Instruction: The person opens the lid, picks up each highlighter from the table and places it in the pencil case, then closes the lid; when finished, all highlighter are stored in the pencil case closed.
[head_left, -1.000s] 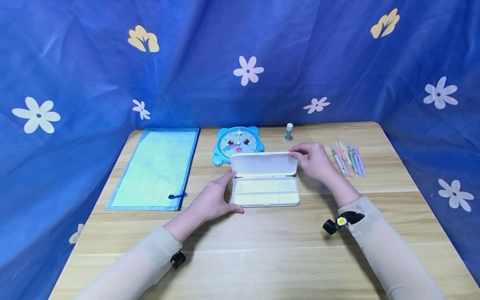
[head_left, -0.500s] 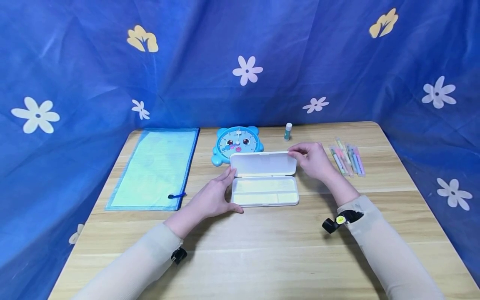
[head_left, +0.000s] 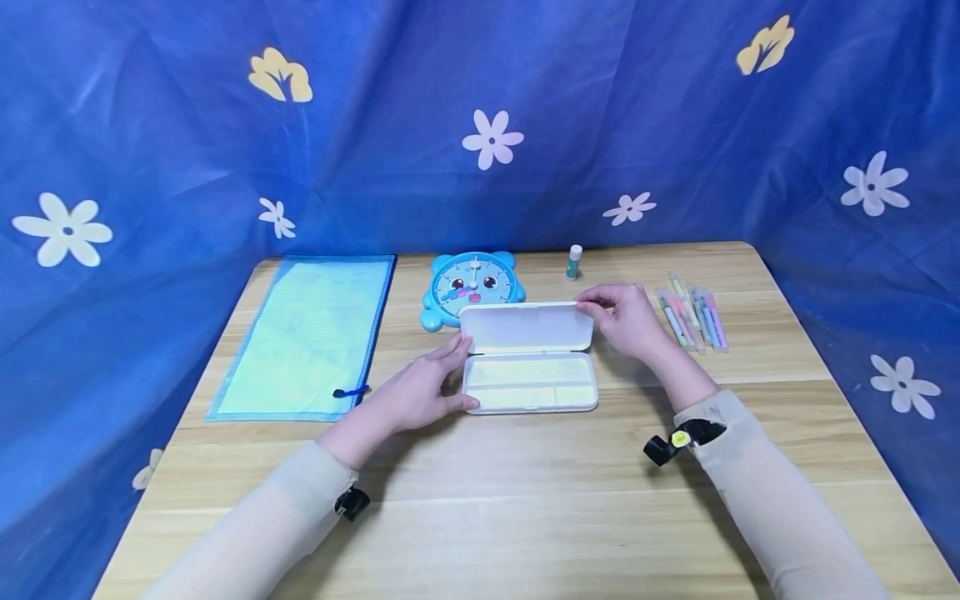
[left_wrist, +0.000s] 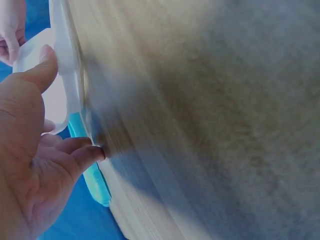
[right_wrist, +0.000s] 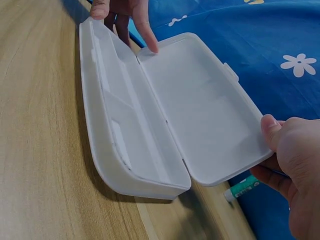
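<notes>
A white plastic pencil case lies open at the table's middle, its divided tray (head_left: 529, 383) in front and its lid (head_left: 527, 327) tilted back. My left hand (head_left: 442, 379) sits at the case's left end with loose, nearly straight fingers; the thumb touches the front left corner. In the left wrist view that hand (left_wrist: 35, 150) is spread beside the case (left_wrist: 62, 75). My right hand (head_left: 603, 308) pinches the lid's right end, thumb on the rim and fingers behind. In the right wrist view the tray (right_wrist: 125, 145) and lid (right_wrist: 200, 110) are empty.
A blue-edged mesh zip pouch (head_left: 311, 333) lies at the left. A blue toy clock (head_left: 471, 287) sits just behind the case, a small glue stick (head_left: 574, 261) stands further back, and several pastel pens (head_left: 693, 317) lie at the right. Blue flowered cloth surrounds the wooden table (head_left: 525, 517).
My left hand has eased back a little from the case's front left corner, its thumb less wrapped around it. The lid and my right hand have held still.
</notes>
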